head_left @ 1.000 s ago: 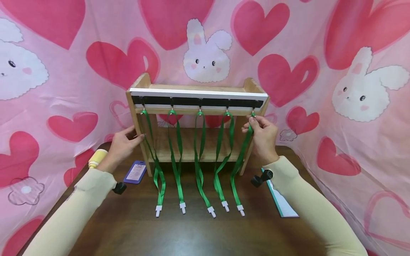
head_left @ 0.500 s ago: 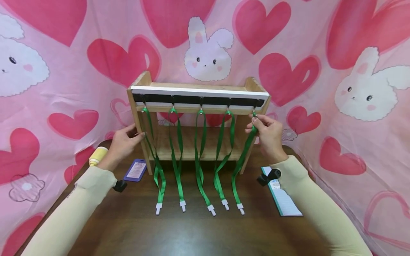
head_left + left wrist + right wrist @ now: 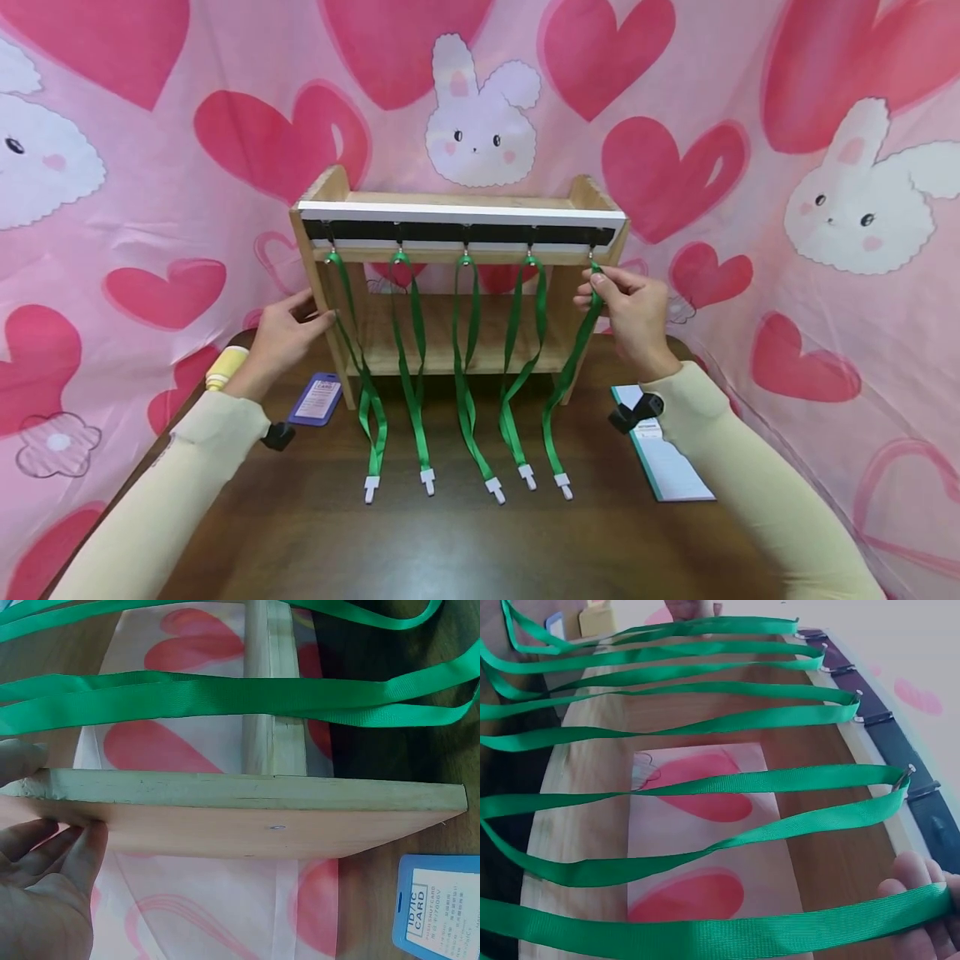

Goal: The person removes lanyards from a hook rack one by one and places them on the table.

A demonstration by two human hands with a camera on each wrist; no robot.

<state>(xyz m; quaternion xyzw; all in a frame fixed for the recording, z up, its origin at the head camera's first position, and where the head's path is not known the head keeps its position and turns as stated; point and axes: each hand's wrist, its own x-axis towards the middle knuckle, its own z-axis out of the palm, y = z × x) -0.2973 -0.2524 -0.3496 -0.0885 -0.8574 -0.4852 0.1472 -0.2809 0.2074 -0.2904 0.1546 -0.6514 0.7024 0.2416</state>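
- We pinch the rightmost lanyard (image 3: pixel 572 367) at its top loop with our right hand (image 3: pixel 633 321), thumb and forefinger closed on the green strap just beside the last hook (image 3: pixel 592 247); whether the loop is on that hook or just off it, we cannot tell.
- The lanyard hangs down the right end of the rack (image 3: pixel 457 250) and trails onto the table (image 3: pixel 465 542), ending in a white clip (image 3: pixel 563 485).
- We judge the strap light, soft and limp: it will flop and twist, and will not hold any shape. The woven ribbon looks easy to grip. The best hold is where we have it, high on the loop near the hook; the clip end would swing free.
- Our left hand (image 3: pixel 288 333) rests against the rack's left side, fingers straight along the wood, holding nothing.
- Four more lanyards (image 3: pixel 465 358) hang from the other hooks, each apart from its neighbour.
- A purple card holder (image 3: pixel 318 399) lies by the rack's left foot, a yellow bottle (image 3: pixel 227 367) near it, a notepad (image 3: pixel 667 458) under our right wrist.
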